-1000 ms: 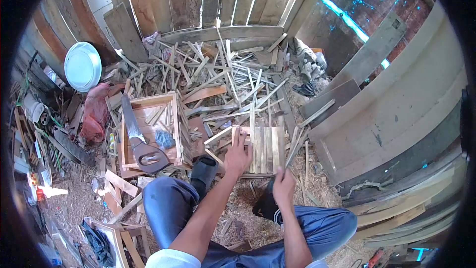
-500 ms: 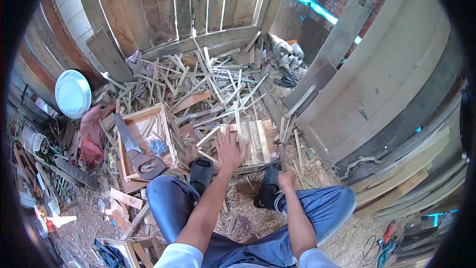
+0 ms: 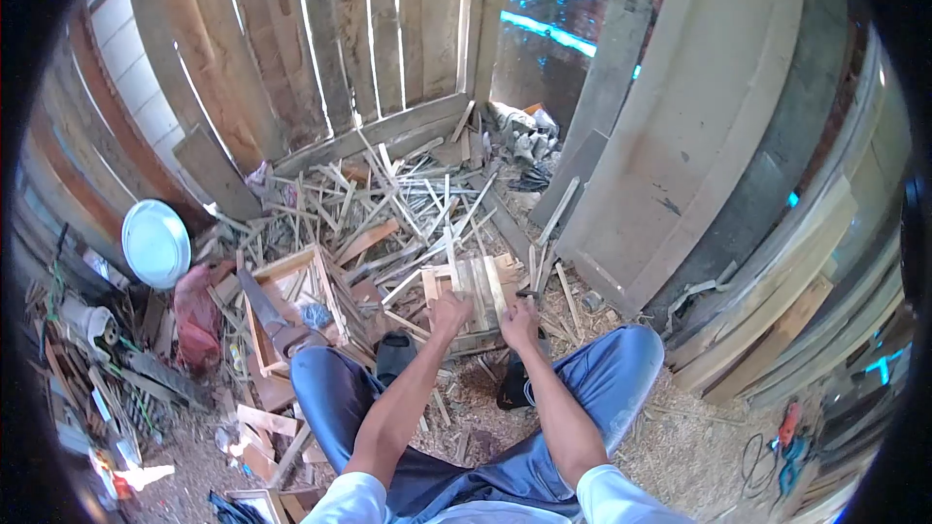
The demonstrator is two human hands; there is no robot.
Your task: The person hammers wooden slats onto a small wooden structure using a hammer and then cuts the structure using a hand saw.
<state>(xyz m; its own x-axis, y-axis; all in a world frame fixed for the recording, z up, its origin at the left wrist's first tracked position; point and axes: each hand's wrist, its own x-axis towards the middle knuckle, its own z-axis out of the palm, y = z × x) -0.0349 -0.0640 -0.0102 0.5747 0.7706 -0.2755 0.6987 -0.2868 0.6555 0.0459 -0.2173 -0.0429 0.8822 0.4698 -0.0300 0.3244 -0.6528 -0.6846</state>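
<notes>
Two bare hands are placed at a rectangular slatted assembly of pale, rough wooden strips [image 3: 474,281], which lies on the shaving-strewn ground [image 3: 602,398] just ahead of the feet. The hands are held apart from each other: the left hand [image 3: 449,312] is laid, fingers bent, over the near left part of the slats, and whether anything is pinched beneath it cannot be told. The right hand [image 3: 519,322] is set at the near right corner and seems to be closed on a small dark tool [image 3: 529,293], though the grip is partly hidden. Between the hands, a brighter, straight-edged slat [image 3: 496,283] is shown running lengthwise, while a long thin pale strip [image 3: 449,257] is extended past the far edge. By its look, the assembly should be judged light, stiff and dry, hardly slippery, but rough enough for splinters; the thin slats could be split or loosened if levered singly. It is best taken by its two opposite outer sides, with the load shared by the frame beneath rather than by one slat. To the left, an open pale wooden box [image 3: 335,296] is seen with a brown-handled handsaw [image 3: 262,309] resting across its side, and beyond, a tangled heap of wooden offcuts [image 3: 369,241] is spread.
</notes>
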